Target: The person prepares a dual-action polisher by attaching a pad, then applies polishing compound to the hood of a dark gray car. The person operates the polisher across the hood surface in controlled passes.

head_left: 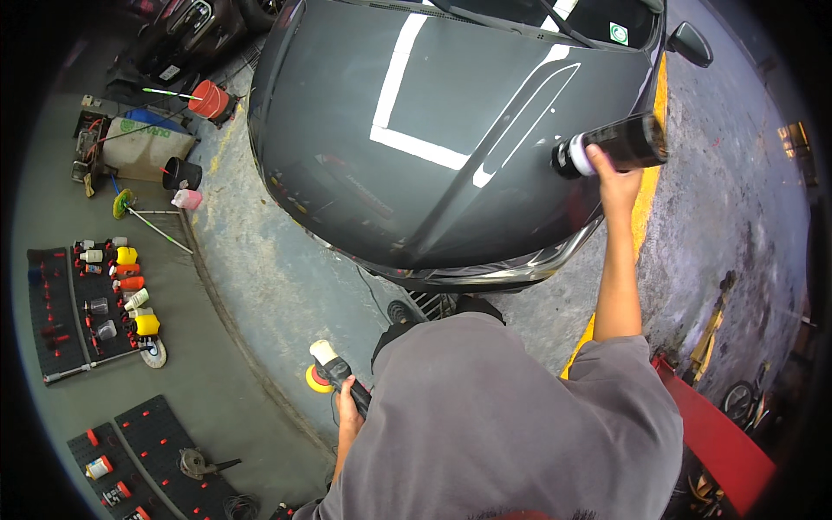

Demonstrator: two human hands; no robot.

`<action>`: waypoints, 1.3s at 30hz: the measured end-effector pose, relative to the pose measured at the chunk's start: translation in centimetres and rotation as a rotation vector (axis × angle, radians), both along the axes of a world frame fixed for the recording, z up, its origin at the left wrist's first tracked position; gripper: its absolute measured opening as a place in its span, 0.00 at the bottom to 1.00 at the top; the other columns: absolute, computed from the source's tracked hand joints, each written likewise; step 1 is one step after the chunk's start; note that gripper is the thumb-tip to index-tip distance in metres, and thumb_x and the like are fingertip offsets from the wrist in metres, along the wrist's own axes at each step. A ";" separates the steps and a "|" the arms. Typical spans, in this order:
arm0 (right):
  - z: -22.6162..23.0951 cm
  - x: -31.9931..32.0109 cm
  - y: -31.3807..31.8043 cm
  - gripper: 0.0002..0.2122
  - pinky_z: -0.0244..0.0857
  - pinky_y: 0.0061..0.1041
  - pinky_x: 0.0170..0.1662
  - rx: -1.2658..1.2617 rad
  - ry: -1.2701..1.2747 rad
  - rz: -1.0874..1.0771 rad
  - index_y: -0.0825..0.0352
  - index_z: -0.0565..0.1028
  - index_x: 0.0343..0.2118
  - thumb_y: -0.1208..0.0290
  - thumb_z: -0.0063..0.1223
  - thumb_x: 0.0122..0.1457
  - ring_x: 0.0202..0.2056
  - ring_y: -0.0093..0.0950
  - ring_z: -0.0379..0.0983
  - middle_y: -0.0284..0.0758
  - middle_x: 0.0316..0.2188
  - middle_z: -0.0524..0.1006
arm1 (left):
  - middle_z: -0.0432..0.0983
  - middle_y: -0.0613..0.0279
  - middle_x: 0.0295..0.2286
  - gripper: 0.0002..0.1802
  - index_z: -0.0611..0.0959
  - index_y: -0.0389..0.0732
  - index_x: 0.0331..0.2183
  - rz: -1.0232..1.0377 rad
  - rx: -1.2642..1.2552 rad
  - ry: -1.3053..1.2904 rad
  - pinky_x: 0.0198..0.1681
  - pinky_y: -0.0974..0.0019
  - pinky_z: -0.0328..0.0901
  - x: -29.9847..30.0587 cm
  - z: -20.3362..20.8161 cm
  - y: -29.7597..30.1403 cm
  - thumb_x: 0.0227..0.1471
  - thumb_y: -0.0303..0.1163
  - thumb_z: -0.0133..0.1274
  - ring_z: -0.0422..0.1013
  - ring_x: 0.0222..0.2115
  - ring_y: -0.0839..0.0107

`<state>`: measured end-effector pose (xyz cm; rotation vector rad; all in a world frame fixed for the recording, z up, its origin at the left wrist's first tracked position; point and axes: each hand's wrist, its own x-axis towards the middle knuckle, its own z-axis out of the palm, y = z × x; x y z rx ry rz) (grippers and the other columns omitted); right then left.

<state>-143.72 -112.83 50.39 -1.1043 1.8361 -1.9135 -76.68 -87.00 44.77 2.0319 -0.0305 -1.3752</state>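
A dark grey car hood (pixel 325 108) lies in front of me, with bright light reflections across it. Over its right side, my right hand (pixel 617 180) is wrapped around a black bottle (pixel 626 141), tipped nearly on its side with the narrow end toward the left. Small white spots show on the paint beside that end. Low at my left side, my left hand (pixel 348 402) grips a polisher (pixel 333 366) by its dark body. The polisher has a cream-coloured head and a yellow round pad (pixel 318 379), held away from the car.
Black racks (pixel 100 303) with several bottles and spray heads are on the left. Behind them stand a red bucket (pixel 211 100), a black bucket (pixel 181 173) and a long-handled brush (pixel 124 204). A side mirror (pixel 690 45) juts out at right. A red panel (pixel 715 433) is at lower right.
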 end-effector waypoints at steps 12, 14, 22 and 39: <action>-0.1 -3.8 -1.8 0.28 0.70 0.30 0.55 -0.036 0.125 -0.114 0.71 0.75 0.50 0.68 0.79 0.50 0.46 0.30 0.78 0.38 0.44 0.81 | 0.75 0.62 0.25 0.21 0.78 0.41 0.39 0.000 0.016 -0.016 0.30 0.60 0.73 1.2 -1.3 0.9 0.50 0.42 0.67 0.74 0.23 0.67; 2.2 -6.9 -2.6 0.28 0.70 0.30 0.55 0.010 0.192 -0.136 0.71 0.75 0.50 0.68 0.79 0.50 0.47 0.30 0.78 0.38 0.45 0.81 | 0.75 0.62 0.25 0.21 0.78 0.41 0.39 0.008 -0.001 -0.013 0.29 0.60 0.73 1.4 -1.5 1.0 0.50 0.42 0.67 0.74 0.23 0.67; 4.8 -15.4 -7.6 0.21 0.73 0.29 0.49 -0.094 0.267 -0.196 0.68 0.82 0.41 0.63 0.80 0.49 0.41 0.26 0.81 0.35 0.39 0.85 | 0.75 0.58 0.25 0.21 0.77 0.38 0.39 -0.014 0.020 -0.009 0.27 0.58 0.74 1.1 -1.2 0.8 0.50 0.40 0.66 0.74 0.22 0.65; 6.4 -19.5 -6.2 0.22 0.73 0.27 0.49 -0.218 0.283 -0.283 0.70 0.81 0.42 0.65 0.81 0.47 0.41 0.24 0.80 0.33 0.39 0.83 | 0.75 0.57 0.28 0.25 0.77 0.38 0.43 -0.032 0.025 -0.073 0.28 0.58 0.74 0.4 -1.1 1.4 0.48 0.42 0.68 0.74 0.23 0.64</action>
